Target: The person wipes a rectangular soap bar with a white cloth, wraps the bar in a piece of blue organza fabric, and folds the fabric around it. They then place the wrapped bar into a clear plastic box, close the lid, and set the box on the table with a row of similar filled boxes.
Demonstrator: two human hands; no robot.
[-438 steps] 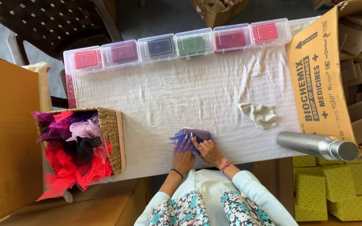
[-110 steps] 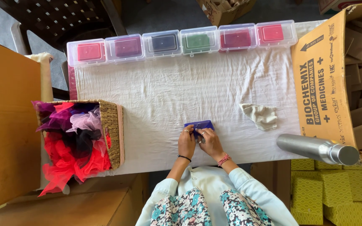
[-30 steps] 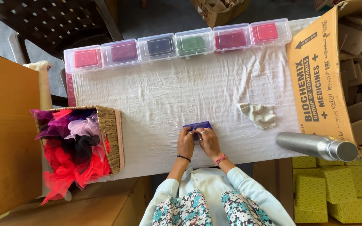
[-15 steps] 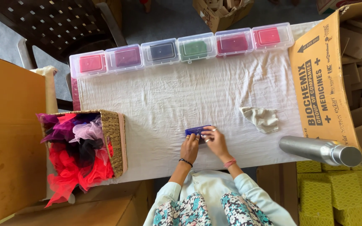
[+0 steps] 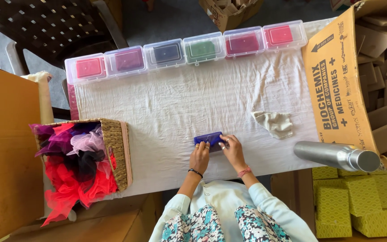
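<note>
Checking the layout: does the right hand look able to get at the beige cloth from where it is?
Probably yes. The right hand rests on the blue fabric; only bare tablecloth separates it from the beige cloth.

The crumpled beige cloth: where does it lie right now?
Head view: crumpled beige cloth lies on the white table cover, right of the folded blue fabric, beside the cardboard box.

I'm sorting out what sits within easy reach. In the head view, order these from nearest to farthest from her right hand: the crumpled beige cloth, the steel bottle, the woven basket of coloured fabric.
From the right hand:
1. Crumpled beige cloth, up and to its right on the white sheet.
2. Steel bottle, lying at the table's right edge.
3. Woven basket, far across on the left.
</note>
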